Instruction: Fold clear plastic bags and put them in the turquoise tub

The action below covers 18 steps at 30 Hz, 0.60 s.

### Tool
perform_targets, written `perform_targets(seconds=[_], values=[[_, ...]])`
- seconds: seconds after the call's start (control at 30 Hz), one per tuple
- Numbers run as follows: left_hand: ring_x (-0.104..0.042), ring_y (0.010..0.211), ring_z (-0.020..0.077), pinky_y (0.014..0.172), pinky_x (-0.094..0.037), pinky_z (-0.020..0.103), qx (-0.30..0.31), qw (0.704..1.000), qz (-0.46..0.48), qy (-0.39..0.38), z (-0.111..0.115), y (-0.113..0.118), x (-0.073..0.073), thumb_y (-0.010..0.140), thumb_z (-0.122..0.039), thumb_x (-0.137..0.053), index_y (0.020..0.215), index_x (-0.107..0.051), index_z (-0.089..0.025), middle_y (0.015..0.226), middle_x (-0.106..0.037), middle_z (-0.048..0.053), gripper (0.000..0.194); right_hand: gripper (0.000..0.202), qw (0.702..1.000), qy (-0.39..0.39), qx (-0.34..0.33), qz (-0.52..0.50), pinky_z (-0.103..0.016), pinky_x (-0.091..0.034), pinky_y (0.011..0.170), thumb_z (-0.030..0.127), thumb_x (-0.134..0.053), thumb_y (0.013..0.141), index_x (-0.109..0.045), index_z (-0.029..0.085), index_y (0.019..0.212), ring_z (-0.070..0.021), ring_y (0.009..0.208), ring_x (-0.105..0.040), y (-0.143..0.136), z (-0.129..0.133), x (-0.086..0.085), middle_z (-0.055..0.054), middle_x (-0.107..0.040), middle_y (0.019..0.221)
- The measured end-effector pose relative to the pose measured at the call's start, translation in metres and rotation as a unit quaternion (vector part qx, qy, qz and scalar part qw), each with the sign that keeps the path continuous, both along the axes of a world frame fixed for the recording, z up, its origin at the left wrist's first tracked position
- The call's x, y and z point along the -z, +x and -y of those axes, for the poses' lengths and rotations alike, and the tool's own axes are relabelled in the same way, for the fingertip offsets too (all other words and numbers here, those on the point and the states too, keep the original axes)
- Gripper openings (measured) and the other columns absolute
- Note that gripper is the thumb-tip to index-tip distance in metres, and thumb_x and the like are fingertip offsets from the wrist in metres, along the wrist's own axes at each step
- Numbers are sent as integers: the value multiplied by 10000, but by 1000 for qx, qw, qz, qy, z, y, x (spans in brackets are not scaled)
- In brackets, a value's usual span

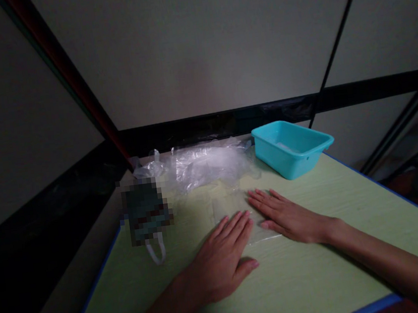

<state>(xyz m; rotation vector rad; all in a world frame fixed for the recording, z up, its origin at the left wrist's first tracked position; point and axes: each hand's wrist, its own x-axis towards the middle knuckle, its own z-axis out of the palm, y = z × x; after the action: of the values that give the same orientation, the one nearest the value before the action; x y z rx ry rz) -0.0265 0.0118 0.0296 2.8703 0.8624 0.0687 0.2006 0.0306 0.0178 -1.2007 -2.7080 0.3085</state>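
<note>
A thin clear plastic bag [228, 206] lies flat on the pale green table [344, 262]. My left hand [225, 261] rests palm down at the bag's near left part, fingers stretched out and thumb apart. On the bag's right side lies my right hand [287, 215], also palm down with its fingers spread. Neither hand grips anything. Beyond them, a heap of crumpled clear plastic bags [210, 164] sits along the back of the table.
A turquoise plastic basin [292, 154] stands at the back right of the table. At the left is a blurred-out dark item [147, 210] with a pale loop [162, 248] beside it. A panelled wall [199, 51] rises behind the table.
</note>
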Motion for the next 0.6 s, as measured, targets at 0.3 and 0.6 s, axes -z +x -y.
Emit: perform_targets(seconds=[0.3, 0.6], values=[[-249, 1283, 231, 1037, -261, 412, -22, 996, 72, 47, -1, -5, 8, 791, -303, -496, 1325, -279, -104, 1401, -280, 132, 610, 404, 997, -4, -71, -36, -408, -317, 967, 358, -388, 893, -420, 144, 1235, -221, 1193, -369, 17, -3, -23, -143, -433, 1274], [-588, 890, 213, 829, -469, 361, -12, 962, 218, 164, -14, -16, 1, 726, -181, -490, 971, -584, -136, 950, -654, 91, 267, 171, 985, 79, -134, 79, -314, -347, 696, 233, -507, 824, -591, 185, 683, -165, 733, -511, 16, 17, -43, -26, -561, 732]])
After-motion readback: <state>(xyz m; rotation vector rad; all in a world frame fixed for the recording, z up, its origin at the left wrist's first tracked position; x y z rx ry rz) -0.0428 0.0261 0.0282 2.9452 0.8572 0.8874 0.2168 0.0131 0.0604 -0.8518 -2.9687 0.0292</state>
